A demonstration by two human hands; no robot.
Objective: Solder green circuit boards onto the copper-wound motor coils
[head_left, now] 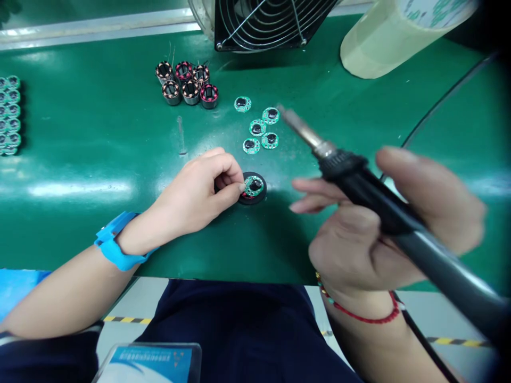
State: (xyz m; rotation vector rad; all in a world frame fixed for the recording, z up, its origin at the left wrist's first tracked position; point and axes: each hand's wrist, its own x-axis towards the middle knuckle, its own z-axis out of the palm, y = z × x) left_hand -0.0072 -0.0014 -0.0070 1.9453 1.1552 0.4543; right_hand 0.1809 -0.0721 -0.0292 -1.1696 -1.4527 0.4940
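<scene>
The person wore dark navy cloth clothing [247, 330] with a white-striped left sleeve [51, 354], a rectangular blue-and-white badge [154, 364], a bright blue left wristband [114, 252] and a thin red beaded right bracelet [365, 319].

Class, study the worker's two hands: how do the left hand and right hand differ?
The left hand pinches at a circuit board; the right hand grips a soldering iron.
The left hand wears a blue wristband; the right hand, a red beaded bracelet.
Both hands are bare.
</scene>
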